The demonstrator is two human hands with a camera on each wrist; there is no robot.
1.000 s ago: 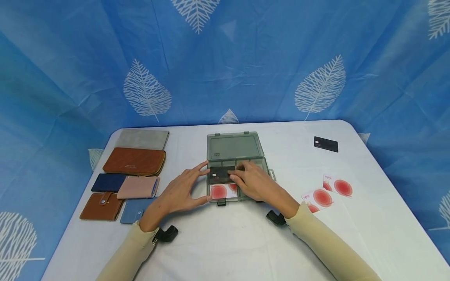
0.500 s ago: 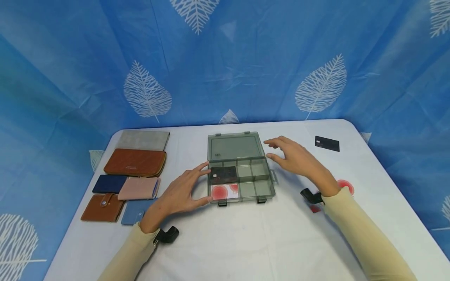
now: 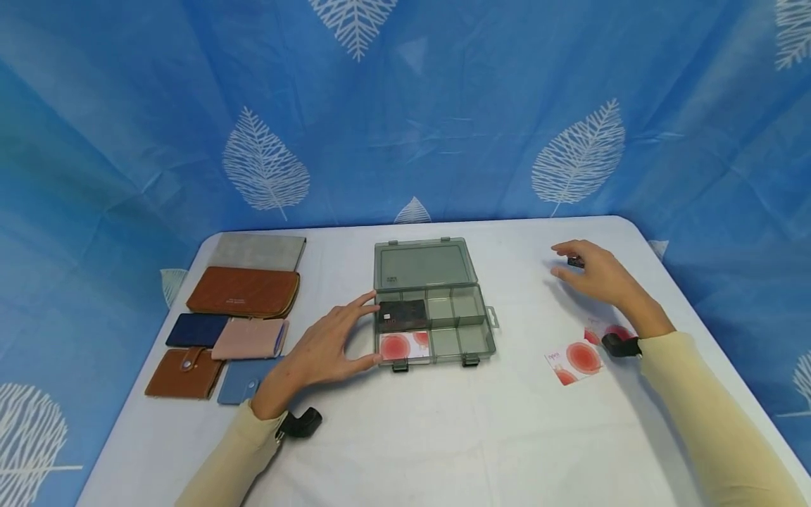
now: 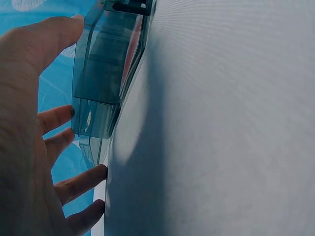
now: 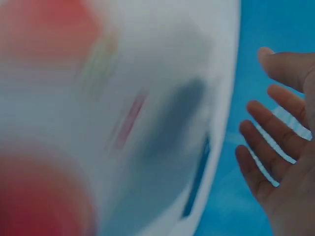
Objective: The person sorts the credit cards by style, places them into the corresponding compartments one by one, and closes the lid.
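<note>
A translucent grey-green compartment box (image 3: 462,340) lies with its lid (image 3: 424,264) folded back. In its left part, a black card (image 3: 403,315) lies behind a red-and-white card (image 3: 404,346). My left hand (image 3: 319,345) rests at the box's left side, thumb and fingers spread and nearly straight; the left wrist view shows the fingertips at the box wall (image 4: 98,83). My right hand (image 3: 598,273) hovers over another black card (image 3: 576,261) at the back right, mostly hidden by it. The right wrist view shows those fingers (image 5: 275,132) apart, holding nothing.
Two red-and-white cards, one nearer (image 3: 574,362) and one partly under the right wrist (image 3: 595,331), lie on the right. Stacked at left are a grey wallet (image 3: 258,251), brown zip wallet (image 3: 243,291), navy wallet (image 3: 196,329), pink one (image 3: 249,339), brown snap wallet (image 3: 184,373) and blue one (image 3: 243,380).
My right hand has left the black card in the box and travelled right to above the other black card. My left hand has stayed at the box.
</note>
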